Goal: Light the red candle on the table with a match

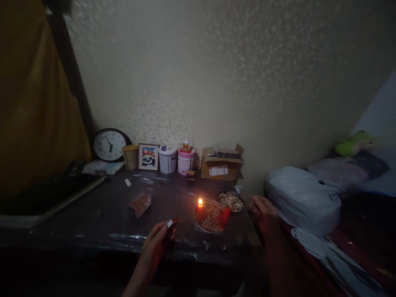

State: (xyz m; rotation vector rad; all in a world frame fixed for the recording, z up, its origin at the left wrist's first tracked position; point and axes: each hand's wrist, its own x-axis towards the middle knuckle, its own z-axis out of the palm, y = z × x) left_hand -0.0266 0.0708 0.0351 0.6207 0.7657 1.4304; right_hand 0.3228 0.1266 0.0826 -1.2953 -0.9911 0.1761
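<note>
My left hand (pixel 159 233) is closed round a small matchbox (pixel 172 222) near the table's front edge. At the right, my right hand (pixel 262 209) pinches a thin matchstick (pixel 249 195) that points left; its tip is too dark to make out. Between my hands a short lit candle (pixel 200 203) glows at the rim of a round dish (pixel 196 220). Small pale pieces and a red patch show inside that dish. Behind it, nearer my right hand, a round dish of loose matchsticks (pixel 232 201) sits on the dark table (pixel 108 214).
A wrapped pack of small boxes (pixel 140 204) lies left. Along the wall stand a clock (pixel 110 144), a framed panda picture (pixel 148 157), a white tub (pixel 168 159), a pink tub (pixel 186 161) and an open cardboard box (pixel 220 169). White plastic bags (pixel 303 198) fill the right side.
</note>
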